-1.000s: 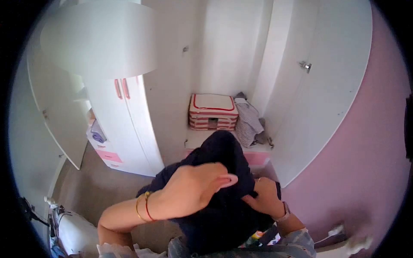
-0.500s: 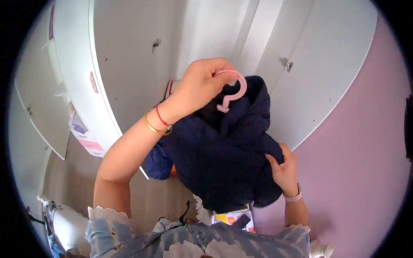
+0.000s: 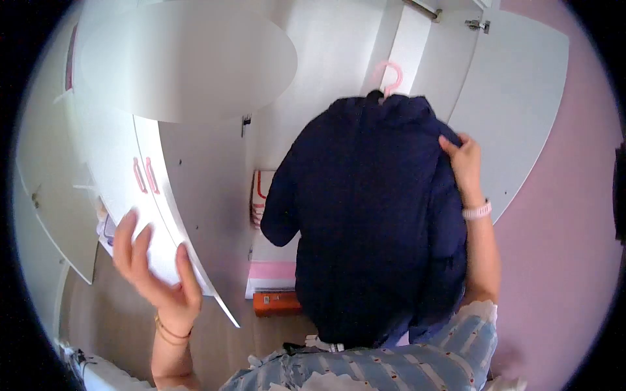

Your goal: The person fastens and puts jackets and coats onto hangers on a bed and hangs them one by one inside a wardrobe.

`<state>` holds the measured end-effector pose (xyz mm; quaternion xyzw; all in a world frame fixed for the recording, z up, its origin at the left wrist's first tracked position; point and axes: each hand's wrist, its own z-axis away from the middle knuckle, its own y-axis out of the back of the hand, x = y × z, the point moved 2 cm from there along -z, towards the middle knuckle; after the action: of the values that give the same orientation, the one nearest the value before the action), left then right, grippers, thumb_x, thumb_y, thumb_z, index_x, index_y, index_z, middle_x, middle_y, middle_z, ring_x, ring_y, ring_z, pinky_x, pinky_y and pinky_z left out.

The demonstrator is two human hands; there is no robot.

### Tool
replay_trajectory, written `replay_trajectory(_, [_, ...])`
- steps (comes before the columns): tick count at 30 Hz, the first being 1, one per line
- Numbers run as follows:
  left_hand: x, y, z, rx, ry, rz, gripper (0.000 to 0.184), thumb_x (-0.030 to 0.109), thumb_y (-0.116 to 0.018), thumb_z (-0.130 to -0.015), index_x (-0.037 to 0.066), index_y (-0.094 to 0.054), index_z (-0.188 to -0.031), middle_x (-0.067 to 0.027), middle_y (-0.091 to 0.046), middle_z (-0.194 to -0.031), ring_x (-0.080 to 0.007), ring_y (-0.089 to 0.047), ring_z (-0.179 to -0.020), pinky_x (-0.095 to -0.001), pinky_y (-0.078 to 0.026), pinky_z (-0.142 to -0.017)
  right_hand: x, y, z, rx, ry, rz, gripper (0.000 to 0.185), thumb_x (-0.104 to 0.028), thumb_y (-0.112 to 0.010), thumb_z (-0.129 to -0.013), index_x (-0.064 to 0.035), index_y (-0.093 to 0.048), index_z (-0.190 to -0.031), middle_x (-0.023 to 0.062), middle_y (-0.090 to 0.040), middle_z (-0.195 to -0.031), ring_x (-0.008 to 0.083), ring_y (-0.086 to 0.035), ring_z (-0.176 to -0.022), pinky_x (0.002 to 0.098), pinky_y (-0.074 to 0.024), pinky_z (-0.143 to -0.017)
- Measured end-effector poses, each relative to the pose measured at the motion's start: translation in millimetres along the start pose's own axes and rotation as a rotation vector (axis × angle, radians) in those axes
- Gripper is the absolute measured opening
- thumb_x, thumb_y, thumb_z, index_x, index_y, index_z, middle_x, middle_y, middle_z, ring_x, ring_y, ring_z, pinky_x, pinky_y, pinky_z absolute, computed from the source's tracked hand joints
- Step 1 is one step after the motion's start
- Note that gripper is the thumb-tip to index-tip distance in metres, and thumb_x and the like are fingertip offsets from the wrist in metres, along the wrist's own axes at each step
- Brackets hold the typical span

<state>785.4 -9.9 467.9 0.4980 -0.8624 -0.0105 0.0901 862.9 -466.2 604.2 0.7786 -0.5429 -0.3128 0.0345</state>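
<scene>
A dark navy padded jacket [image 3: 365,215] hangs spread out before me, with the hook of a pink hanger [image 3: 392,77] rising above its collar. My right hand [image 3: 462,159] grips the jacket at its right shoulder, thumb in front; the fingers behind the cloth are hidden. At the lower left, my left hand [image 3: 156,267] holds nothing and its fingers are apart. It is in front of a white wardrobe door [image 3: 189,254]; whether it touches the door I cannot tell. The hanger's arms are hidden inside the jacket.
An open wardrobe door [image 3: 521,104] stands at the right beside a pink wall [image 3: 554,260]. A metal rail [image 3: 422,9] shows at the top. Behind the jacket are folded striped cloth [image 3: 261,189] and an orange-brown case [image 3: 274,304]. A blurred oval covers the upper left.
My left hand has let go of the hanger hook and moved down to the left. The jacket has gone from bunched to hanging full length, and my right hand has risen to its shoulder.
</scene>
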Motion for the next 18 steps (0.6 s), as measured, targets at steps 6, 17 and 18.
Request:
replay_trajectory(6, [-42.3,-19.2,54.1,-0.025,0.178,0.161,0.071,0.019,-0.06,-0.083,0.0,-0.018,-0.137,-0.0216,-0.031,-0.138,-0.0362,-0.033,-0.127,-0.0475,-0.023,-0.106,-16.6,-34.0,-122.4,0.206,0.012,0.129,0.036,-0.025,-0.069,-0.076,0.0077,-0.065,-0.09,0.0248,-0.065,-0.083,0.0351,-0.065,-0.079,0.0383,-0.048,-0.071])
replay_trajectory(17, [-53.3,-78.1,167.6,-0.176,0.638,0.196,0.083,0.03,-0.064,-0.086,0.006,-0.011,-0.145,-0.0167,-0.016,-0.148,-0.0372,-0.034,-0.124,-0.0468,-0.033,-0.103,12.4,-127.6,-323.1,0.593,-0.037,0.153,0.033,-0.026,-0.064,-0.075,0.0032,-0.066,-0.089,0.0244,-0.064,-0.097,0.0406,-0.062,-0.092,0.0461,-0.0491,-0.081])
replay_trajectory(18, [-53.0,-80.8,175.8,-0.283,0.8,-0.127,0.081,0.029,-0.065,-0.085,0.006,-0.014,-0.144,-0.0172,-0.018,-0.148,-0.0327,-0.035,-0.124,-0.0439,-0.035,-0.103,12.2,-132.2,-338.0,0.601,-0.019,0.136,0.033,-0.026,-0.064,-0.075,0.0032,-0.066,-0.089,0.0244,-0.064,-0.097,0.0406,-0.062,-0.092,0.0461,-0.0491,-0.081])
